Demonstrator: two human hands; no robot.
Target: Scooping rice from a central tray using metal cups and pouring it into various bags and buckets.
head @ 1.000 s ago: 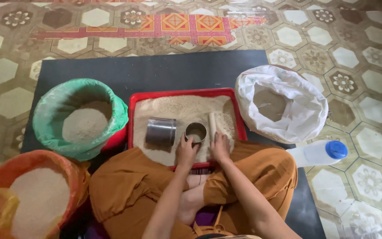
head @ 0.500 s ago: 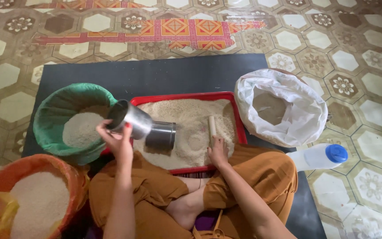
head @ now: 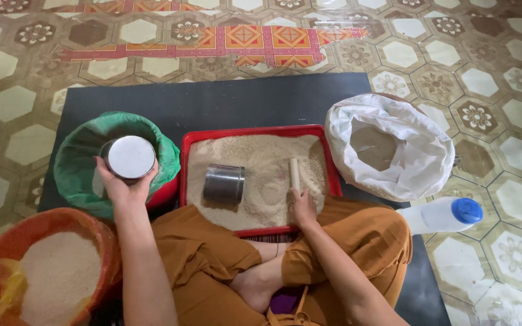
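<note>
Head view: largest risk is a spill. Left hand wraps its fingers around an upturned metal cup above the green-lined basin; a loosened grip would likely scatter grain onto the dark mat. Right hand pinches a pale stick lying in the red tray; a careless sweep could flick grain over the rim just beyond those fingertips.

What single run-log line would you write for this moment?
left hand: holds tin upturned over green bag | right hand: on stick in red tray | second tin: lying in tray
</note>
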